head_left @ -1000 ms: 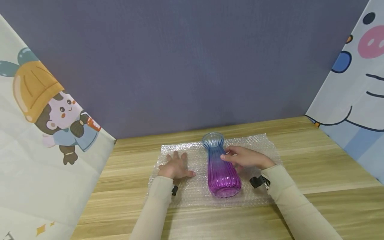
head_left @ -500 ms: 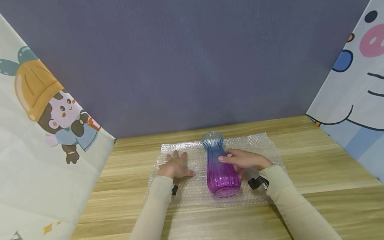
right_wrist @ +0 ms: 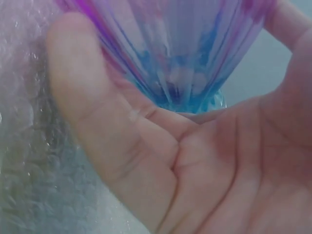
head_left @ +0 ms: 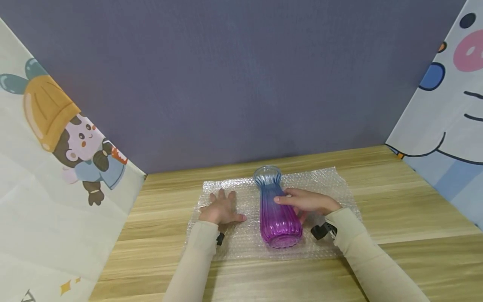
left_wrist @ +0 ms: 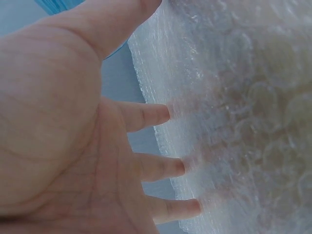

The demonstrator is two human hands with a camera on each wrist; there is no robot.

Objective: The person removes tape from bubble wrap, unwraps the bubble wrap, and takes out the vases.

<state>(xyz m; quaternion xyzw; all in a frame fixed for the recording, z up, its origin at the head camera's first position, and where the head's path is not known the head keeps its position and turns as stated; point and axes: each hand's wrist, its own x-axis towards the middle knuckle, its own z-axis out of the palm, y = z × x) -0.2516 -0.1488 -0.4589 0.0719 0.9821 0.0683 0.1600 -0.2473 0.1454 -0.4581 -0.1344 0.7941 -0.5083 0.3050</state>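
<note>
A ribbed glass vase (head_left: 277,218), blue at the flared mouth and purple at the base, lies on its side on a sheet of bubble wrap (head_left: 241,245). Its mouth points to the back wall. My right hand (head_left: 307,200) holds the vase from the right, thumb on top; the far fingers are partly hidden behind it. In the right wrist view the curled fingers (right_wrist: 73,63) sit against the ribbed vase (right_wrist: 180,48). My left hand (head_left: 220,210) rests on the left part of the wrap with its fingers spread, apart from the vase.
The bubble wrap lies on a wood-grain table (head_left: 151,251). A dark grey-blue wall (head_left: 241,84) stands behind it. Cloth panels with cartoon prints hang at the left (head_left: 37,209) and right (head_left: 449,138). A black wrist strap (head_left: 323,230) shows by the right cuff.
My right hand and the vase have shifted very slightly to the left. The left hand has stayed where it was on the bubble wrap.
</note>
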